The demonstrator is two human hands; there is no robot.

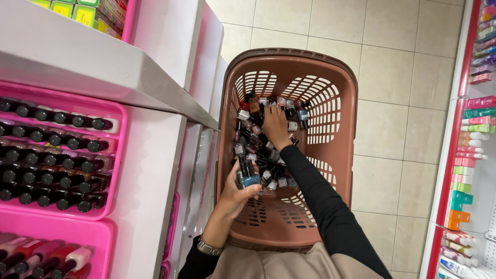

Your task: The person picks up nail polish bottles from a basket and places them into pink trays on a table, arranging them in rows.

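A brown plastic basket [338, 129] stands on the floor between shelves, its bottom covered with several small nail polish bottles [261, 155]. My left hand [238, 195] is over the basket's near left side, fingers closed around a couple of bottles, one with a blue-green body [250, 180]. A metal watch [208, 248] sits on that wrist. My right hand [275, 126], in a black sleeve, reaches deep into the basket and rests on the pile of bottles; whether it grips one is hidden by the fingers.
A pink tray [111, 111] on the left shelf holds rows of dark-capped bottles. Another pink tray [93, 232] sits below it. A white shelf edge [155, 88] juts out beside the basket. Shelves of colourful tubes [467, 155] line the right. The floor is beige tile [392, 77].
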